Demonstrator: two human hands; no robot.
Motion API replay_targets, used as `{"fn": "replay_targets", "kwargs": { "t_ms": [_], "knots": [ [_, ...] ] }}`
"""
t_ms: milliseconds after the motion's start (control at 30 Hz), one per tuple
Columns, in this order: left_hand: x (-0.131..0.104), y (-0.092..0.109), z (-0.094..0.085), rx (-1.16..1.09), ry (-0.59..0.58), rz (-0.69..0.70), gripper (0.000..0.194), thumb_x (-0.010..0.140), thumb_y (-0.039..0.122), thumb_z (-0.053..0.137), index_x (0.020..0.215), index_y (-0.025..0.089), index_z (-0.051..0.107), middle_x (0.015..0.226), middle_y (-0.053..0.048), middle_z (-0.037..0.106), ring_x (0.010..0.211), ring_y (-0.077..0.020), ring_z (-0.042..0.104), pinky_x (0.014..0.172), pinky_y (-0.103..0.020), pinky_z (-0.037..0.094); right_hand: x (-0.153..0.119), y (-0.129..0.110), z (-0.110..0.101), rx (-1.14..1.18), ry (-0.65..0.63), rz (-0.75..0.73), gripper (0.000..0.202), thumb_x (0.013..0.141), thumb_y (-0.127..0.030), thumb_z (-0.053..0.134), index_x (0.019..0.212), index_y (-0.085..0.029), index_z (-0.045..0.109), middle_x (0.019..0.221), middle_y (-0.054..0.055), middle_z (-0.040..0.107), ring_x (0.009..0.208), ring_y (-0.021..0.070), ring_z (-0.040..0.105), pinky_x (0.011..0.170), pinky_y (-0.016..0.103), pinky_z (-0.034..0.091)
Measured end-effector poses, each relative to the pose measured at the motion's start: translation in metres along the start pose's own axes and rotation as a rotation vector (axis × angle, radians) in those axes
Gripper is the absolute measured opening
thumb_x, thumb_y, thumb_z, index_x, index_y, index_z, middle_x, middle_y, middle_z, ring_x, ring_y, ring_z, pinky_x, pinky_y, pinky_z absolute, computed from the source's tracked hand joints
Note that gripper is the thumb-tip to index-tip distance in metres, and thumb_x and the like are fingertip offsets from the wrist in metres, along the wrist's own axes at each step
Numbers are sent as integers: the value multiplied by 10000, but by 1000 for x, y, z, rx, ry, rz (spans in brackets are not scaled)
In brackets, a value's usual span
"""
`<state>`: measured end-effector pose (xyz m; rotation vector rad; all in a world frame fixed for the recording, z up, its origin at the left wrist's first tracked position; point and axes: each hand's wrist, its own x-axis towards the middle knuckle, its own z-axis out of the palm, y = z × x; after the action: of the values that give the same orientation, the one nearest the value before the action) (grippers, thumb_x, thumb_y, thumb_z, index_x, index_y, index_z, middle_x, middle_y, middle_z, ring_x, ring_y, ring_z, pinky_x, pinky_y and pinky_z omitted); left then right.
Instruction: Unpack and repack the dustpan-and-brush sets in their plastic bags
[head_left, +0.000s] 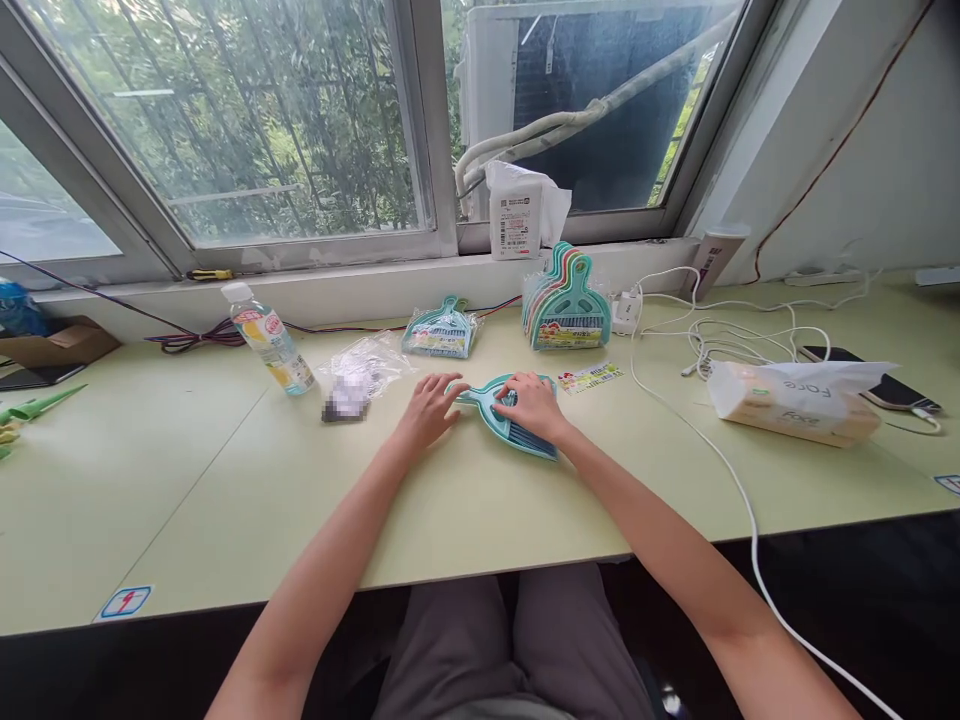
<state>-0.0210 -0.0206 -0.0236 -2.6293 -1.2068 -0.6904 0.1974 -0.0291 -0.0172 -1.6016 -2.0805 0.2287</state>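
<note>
A light-blue dustpan (493, 428) lies on the table in front of me, its handle pointing left. A small hand brush (531, 440) with dark blue bristles is nested in it. My left hand (429, 415) is at the handle's end, fingers and thumb curled around it. From above, my right hand (534, 405) reaches over the pan, its fingers bent onto the brush and hiding part of it. Just beyond lies a printed label card (591, 377). Behind it stands a row of similar dustpan sets (574, 305) in several colours; another wrapped set (441, 332) lies to their left.
A tilted drink bottle (270, 340) and crumpled clear plastic (367, 362) are on the left. On the right are a tissue pack (795, 405), a dark phone (900, 390) and a loose white cable (697, 430). A tissue box (516, 222) stands on the sill.
</note>
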Motion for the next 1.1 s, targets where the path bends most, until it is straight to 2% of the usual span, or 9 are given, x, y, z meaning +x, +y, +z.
{"fn": "replay_targets", "kwargs": {
  "t_ms": [67,167,333,500,633,733,900,1100],
  "knots": [
    [-1,-5,0,45,-37,18,383,829,95,543,1194,210,561,1242,-93,585,1153,-243,527,1017,-410,394,1,1,1,9,-7,2,150,797,-352,651,831,-211,689,1036,52,661,1059,244,531,871,372,327],
    [0,-5,3,85,-68,4,337,832,72,520,1140,197,575,1138,-101,606,1062,-244,563,926,-389,449,2,4,5,18,-17,-12,150,799,-353,656,847,-214,689,1042,54,661,1055,251,531,871,377,343],
    [0,-1,6,64,-40,63,385,847,46,475,1196,193,541,1244,-130,552,1184,-256,521,954,-400,450,2,7,13,23,17,-65,130,809,-318,657,853,-198,681,1005,64,650,1014,236,545,873,359,383],
    [0,-5,11,48,-107,96,430,845,12,426,1214,201,541,1153,-99,596,1038,-222,590,870,-367,495,5,9,15,107,13,-54,123,804,-289,668,866,-189,705,950,48,659,926,199,578,839,325,407],
    [-1,-6,9,51,-68,139,400,867,45,444,1210,207,574,1222,-116,589,1151,-242,559,928,-384,485,7,12,8,225,-81,-63,169,787,-298,696,925,-211,743,932,23,675,806,149,576,763,281,412],
    [-1,-3,7,39,-65,181,360,907,73,414,1165,217,620,1244,-106,602,1197,-232,544,1001,-392,448,9,17,6,238,-98,-65,168,782,-307,707,918,-220,751,931,15,681,775,135,566,740,269,401],
    [0,3,9,-117,-122,80,387,894,54,426,1148,239,652,1168,-88,662,1028,-195,638,890,-328,514,11,23,10,232,-110,-55,159,786,-315,708,911,-226,750,938,19,680,791,134,570,756,268,395],
    [1,5,11,-200,-156,-32,436,848,16,439,1137,244,672,1225,-73,668,1113,-212,641,916,-324,524,10,15,1,197,-138,-36,139,794,-321,708,888,-227,751,963,13,691,821,138,593,782,274,385]
  ]
}}
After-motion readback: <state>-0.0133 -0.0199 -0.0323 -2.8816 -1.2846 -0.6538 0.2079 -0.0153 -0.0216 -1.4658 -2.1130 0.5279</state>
